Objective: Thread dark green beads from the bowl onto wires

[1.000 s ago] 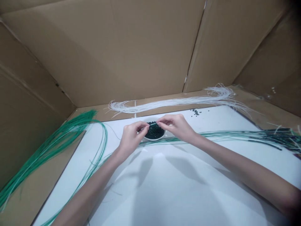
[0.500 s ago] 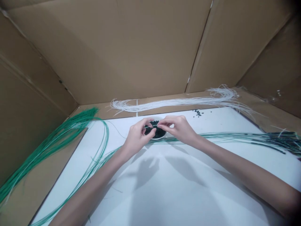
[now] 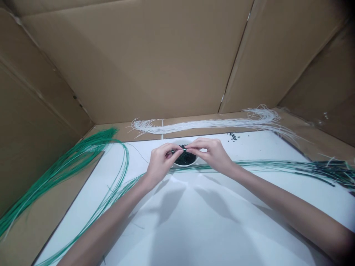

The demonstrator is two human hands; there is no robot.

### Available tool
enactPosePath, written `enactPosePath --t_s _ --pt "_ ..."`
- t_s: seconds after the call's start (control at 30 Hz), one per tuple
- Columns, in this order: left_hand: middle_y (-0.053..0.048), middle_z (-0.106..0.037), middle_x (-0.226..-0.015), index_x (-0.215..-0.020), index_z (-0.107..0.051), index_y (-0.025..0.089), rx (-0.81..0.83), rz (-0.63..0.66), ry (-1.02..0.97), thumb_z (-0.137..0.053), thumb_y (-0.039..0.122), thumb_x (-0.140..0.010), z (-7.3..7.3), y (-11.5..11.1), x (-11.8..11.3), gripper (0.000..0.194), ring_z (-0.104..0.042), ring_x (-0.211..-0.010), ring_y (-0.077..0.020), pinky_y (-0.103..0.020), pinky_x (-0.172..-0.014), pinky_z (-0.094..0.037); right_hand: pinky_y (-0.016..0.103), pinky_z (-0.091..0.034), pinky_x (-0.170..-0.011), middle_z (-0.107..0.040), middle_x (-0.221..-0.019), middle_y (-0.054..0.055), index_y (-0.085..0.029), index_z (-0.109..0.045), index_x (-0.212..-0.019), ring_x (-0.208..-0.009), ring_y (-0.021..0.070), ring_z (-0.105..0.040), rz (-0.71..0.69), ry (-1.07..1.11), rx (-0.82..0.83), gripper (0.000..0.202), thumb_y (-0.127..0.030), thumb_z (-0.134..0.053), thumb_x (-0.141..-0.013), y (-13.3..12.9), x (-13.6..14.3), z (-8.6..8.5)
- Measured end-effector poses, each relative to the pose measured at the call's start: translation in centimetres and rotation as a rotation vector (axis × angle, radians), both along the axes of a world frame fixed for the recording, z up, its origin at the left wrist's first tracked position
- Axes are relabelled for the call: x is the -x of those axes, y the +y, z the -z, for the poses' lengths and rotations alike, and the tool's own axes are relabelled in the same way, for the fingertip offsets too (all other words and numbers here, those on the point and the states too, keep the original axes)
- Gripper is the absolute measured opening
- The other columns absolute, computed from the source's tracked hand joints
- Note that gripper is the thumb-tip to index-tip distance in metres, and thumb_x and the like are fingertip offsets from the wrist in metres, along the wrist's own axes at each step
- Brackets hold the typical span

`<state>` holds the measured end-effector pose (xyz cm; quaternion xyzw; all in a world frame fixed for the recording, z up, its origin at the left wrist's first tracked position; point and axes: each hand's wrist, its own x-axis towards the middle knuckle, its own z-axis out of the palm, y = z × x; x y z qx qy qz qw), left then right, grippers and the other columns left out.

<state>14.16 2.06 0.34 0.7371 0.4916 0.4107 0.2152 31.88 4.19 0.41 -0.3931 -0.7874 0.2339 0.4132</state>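
Over a small white bowl (image 3: 186,166) filled with black beads (image 3: 185,159), both my hands pinch a thin, pale green string (image 3: 185,149). My left hand (image 3: 160,160) is closed, thumb and forefinger pressed together on the string. My right hand (image 3: 213,153) pinches it just to the right, the fingertips of the two hands almost meeting. Whether a bead sits between the fingers is too small to tell. Just below the bowl, long green strings (image 3: 263,165) run across the white tabletop (image 3: 199,229), with dark beaded lengths (image 3: 330,170) at their right end.
A thick bundle of green strings (image 3: 63,166) lies at the left edge. Behind the bowl stretches a bundle of white strings (image 3: 205,125). Several loose black beads (image 3: 233,137) are scattered at the back right. Cardboard walls (image 3: 155,59) enclose the back and sides.
My left fingers, apart around the string before, have closed into a pinch near my right fingertips. The right hand has barely moved. The view has shifted slightly.
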Motion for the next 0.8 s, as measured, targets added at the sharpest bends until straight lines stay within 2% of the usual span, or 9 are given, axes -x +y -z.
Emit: enactPosePath --t_s 0.3,0.43,0.57,0.7,0.8 --pt "0.002 -0.056 -0.067 -0.075 -0.059 0.016 -0.038 -0.089 -0.073 -0.052 0.030 -0.077 -0.5 -0.2 0.2 0.016 -0.031 -0.047 -0.0055 -0.019 -0.048 -0.029 0.032 -0.045 -0.075 -0.065 -0.085 0.005 -0.021 -0.069 -0.089 -0.080 0.0163 -0.058 -0.104 0.330 0.343 0.025 -0.032 -0.064 -0.067 0.5 -0.2 -0.2" --pt "0.002 -0.055 -0.067 -0.075 -0.059 0.017 -0.093 -0.108 -0.088 -0.053 0.028 -0.077 -0.9 -0.5 0.1 0.013 -0.031 -0.048 -0.0060 -0.019 -0.049 -0.030 0.031 -0.046 -0.072 -0.066 -0.086 0.005 -0.020 -0.069 -0.088 -0.073 0.0136 -0.058 -0.112 0.366 0.413 0.024 -0.031 -0.065 -0.067 0.5 -0.2 -0.4" --pt "0.002 -0.057 -0.069 -0.074 -0.059 0.017 -0.144 -0.095 -0.077 -0.052 0.026 -0.078 -1.1 -0.8 0.0 0.011 -0.032 -0.050 -0.0063 -0.019 -0.050 -0.031 0.029 -0.047 -0.068 -0.066 -0.076 0.002 -0.019 -0.068 -0.086 -0.064 0.0113 -0.057 -0.136 0.480 0.481 0.025 -0.029 -0.069 -0.062 0.4 -0.1 -0.3" --pt "0.001 -0.058 -0.070 -0.074 -0.059 0.017 -0.171 -0.066 -0.072 -0.052 0.025 -0.078 -1.2 -0.9 -0.1 0.010 -0.034 -0.051 -0.0063 -0.019 -0.050 -0.032 0.028 -0.048 -0.068 -0.066 -0.071 0.001 -0.018 -0.067 -0.073 -0.065 0.0119 -0.059 -0.161 0.562 0.506 0.017 -0.025 -0.072 -0.059 0.4 -0.2 -0.1" --pt "0.001 -0.058 -0.070 -0.074 -0.059 0.017 -0.178 -0.053 -0.076 -0.053 0.024 -0.078 -1.2 -1.0 -0.1 0.010 -0.035 -0.050 -0.0061 -0.019 -0.050 -0.032 0.029 -0.047 -0.069 -0.067 -0.071 0.002 -0.019 -0.068 -0.074 -0.064 0.0122 -0.060 -0.176 0.587 0.522 0.017 -0.024 -0.072 -0.059 0.6 -0.3 0.0"
